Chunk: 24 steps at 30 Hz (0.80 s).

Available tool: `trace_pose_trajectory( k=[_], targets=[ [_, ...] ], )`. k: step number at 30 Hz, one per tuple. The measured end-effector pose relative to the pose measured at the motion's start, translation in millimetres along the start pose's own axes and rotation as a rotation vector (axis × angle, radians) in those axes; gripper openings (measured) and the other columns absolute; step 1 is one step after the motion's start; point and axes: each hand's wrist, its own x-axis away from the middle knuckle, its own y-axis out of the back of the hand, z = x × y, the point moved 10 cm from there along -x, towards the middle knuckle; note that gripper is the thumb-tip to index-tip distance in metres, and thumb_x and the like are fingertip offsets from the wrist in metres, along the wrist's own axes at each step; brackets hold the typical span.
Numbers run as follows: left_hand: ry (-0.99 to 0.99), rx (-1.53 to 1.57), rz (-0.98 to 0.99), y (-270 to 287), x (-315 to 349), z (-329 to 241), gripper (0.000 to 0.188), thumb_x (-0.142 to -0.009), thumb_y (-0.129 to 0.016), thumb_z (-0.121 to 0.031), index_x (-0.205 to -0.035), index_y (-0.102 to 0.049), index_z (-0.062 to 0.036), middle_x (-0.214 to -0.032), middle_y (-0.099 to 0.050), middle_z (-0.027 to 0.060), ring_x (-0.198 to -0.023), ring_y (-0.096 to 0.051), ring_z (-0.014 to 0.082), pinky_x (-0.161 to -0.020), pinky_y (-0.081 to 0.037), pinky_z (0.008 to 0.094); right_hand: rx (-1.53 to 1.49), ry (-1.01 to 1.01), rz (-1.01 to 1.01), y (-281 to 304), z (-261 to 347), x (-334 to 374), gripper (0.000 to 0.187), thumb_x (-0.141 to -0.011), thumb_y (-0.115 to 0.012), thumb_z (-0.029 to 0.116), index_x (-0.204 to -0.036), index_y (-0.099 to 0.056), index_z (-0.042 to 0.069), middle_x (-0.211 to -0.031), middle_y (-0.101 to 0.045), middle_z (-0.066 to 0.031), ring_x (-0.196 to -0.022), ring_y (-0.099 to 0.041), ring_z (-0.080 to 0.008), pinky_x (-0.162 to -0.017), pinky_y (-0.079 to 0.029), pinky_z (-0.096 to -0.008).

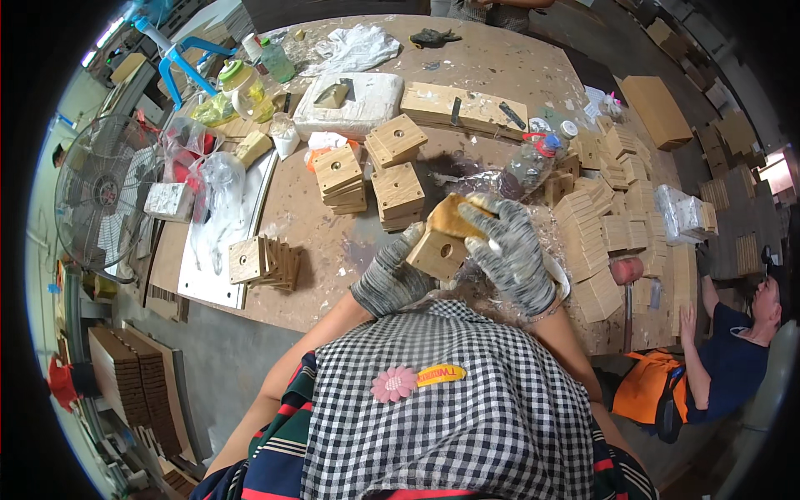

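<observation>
Plywood table (350, 225) carries everything, its top stained and cluttered. Nearest the person's edge of that table, a square wooden block (439, 252) with a round hole in its broad face is held up, tilted so the holed face looks toward the camera and one corner points down; being square, it shows no clear long axis. Left hand (390, 282), gloved, closes its grip on the block's lower left edge. Right hand (512, 250), gloved, presses yellow sandpaper (452, 215) over the block's upper right edge. Stacks of like blocks (397, 194) stand farther in on the table.
</observation>
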Motion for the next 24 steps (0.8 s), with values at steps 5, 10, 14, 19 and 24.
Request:
trace_pose_trajectory(
  k=[5,10,14,19,24],
  targets=[
    [-0.040,-0.088,0.019,-4.3,-3.8,-5.5,0.065,-0.085,-0.061,-0.044,-0.135,-0.040,-0.0081,-0.126,-0.051,0.0180,-0.113,-0.053,0.0322,-0.091,-0.049,0.0499,-0.338,-0.246,-0.232,17.6,-43.5,8.1,0.041,-0.083,-0.063,0.012,-0.123,-0.056,0.005,-0.121,-0.053,-0.0101,-0.112,-0.050,-0.0230,-0.100,-0.039,-0.0319],
    [-0.148,0.067,0.077,18.4,-4.5,-34.3,0.072,-0.082,-0.056,-0.055,-0.137,-0.038,-0.0119,-0.132,-0.046,0.0203,-0.116,-0.049,0.0424,-0.090,-0.046,0.0594,-0.997,-0.486,-0.239,-57.7,-106.3,63.4,0.048,-0.084,-0.066,0.022,-0.124,-0.051,0.001,-0.124,-0.051,-0.0126,-0.115,-0.051,-0.0213,-0.097,-0.045,-0.0296],
    [-0.136,0.137,0.079,14.1,-3.8,-32.2,0.070,-0.084,-0.050,-0.056,-0.137,-0.040,-0.0123,-0.133,-0.045,0.0207,-0.114,-0.048,0.0468,-0.087,-0.045,0.0613,0.296,-0.436,0.551,-145.7,-132.3,109.3,0.060,-0.087,-0.060,0.035,-0.134,-0.041,0.004,-0.131,-0.045,-0.0175,-0.127,-0.039,-0.0266,-0.105,-0.037,-0.0402],
    [-0.108,0.042,-0.017,24.5,-18.2,-23.9,0.070,-0.083,-0.051,-0.057,-0.136,-0.041,-0.0120,-0.131,-0.047,0.0199,-0.112,-0.049,0.0468,-0.085,-0.045,0.0618,0.306,-0.700,1.013,-199.8,-184.6,147.7,0.088,-0.074,-0.052,0.068,-0.139,-0.038,0.011,-0.141,-0.035,-0.0196,-0.134,-0.027,-0.0323,-0.113,-0.018,-0.0407],
    [-0.021,0.158,0.077,39.3,-12.4,-20.3,0.075,-0.080,-0.051,-0.062,-0.133,-0.043,-0.0110,-0.126,-0.051,0.0205,-0.109,-0.051,0.0468,-0.085,-0.045,0.0624,0.402,-0.631,0.128,-58.0,-154.0,98.3,0.099,-0.065,-0.054,0.076,-0.139,-0.040,0.011,-0.146,-0.027,-0.0219,-0.135,-0.022,-0.0366,-0.111,-0.016,-0.0476]
  ],
)
